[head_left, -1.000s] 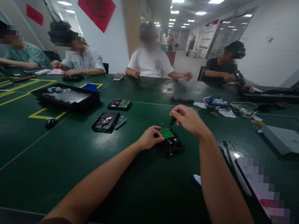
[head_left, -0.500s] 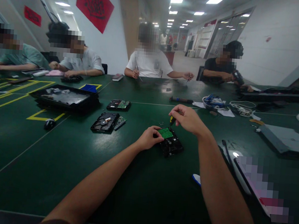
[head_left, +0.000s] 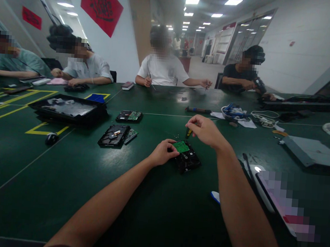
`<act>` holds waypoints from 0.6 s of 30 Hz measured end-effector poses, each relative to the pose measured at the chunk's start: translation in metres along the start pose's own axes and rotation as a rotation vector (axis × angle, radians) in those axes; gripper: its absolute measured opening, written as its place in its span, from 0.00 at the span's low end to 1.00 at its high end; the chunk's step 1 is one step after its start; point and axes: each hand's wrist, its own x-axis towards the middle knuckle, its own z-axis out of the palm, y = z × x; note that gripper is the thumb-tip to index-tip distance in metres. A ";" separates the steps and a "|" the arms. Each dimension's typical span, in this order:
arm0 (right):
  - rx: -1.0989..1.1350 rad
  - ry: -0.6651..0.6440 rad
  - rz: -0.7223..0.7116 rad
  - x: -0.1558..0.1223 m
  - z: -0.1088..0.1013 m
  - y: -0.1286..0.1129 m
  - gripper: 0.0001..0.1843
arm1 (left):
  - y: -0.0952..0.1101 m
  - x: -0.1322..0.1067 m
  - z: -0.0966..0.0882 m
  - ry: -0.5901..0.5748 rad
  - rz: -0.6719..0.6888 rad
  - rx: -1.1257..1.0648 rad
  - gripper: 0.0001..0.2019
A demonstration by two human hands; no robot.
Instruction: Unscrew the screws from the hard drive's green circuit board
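Two bare hands work at a black rectangular hard drive (head_left: 190, 161) lying on the dark green worktop (head_left: 149, 213).
The left hand (head_left: 164, 152) holds the drive's left edge between thumb and fingers, beside its bright green circuit board (head_left: 181, 146); the right hand (head_left: 203, 130), fingertips pinched narrow, grips a yellow-and-black screwdriver (head_left: 189, 133) by its handle above the far edge, though whether the tip touches cannot be told. Tiny pale bits (head_left: 176, 136) lie just beyond the drive. To the left, well apart from the hands, are an open black metal casing (head_left: 109, 139), a narrow grey-green circuit board (head_left: 131, 136) beside it, and a second black drive with a green board (head_left: 129, 116) behind them. A blue-and-white oval object (head_left: 215, 196) lies near the right forearm, partly hidden by it.
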 end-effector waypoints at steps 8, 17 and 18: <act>0.069 -0.090 -0.007 -0.001 0.002 -0.005 0.13 | -0.001 0.000 0.000 0.003 0.007 0.014 0.06; -0.007 -0.005 -0.022 0.000 -0.002 0.001 0.10 | 0.000 0.000 0.000 0.003 0.004 0.013 0.06; 0.008 -0.011 -0.019 -0.001 -0.002 0.001 0.10 | -0.001 0.000 0.000 0.002 0.005 0.009 0.06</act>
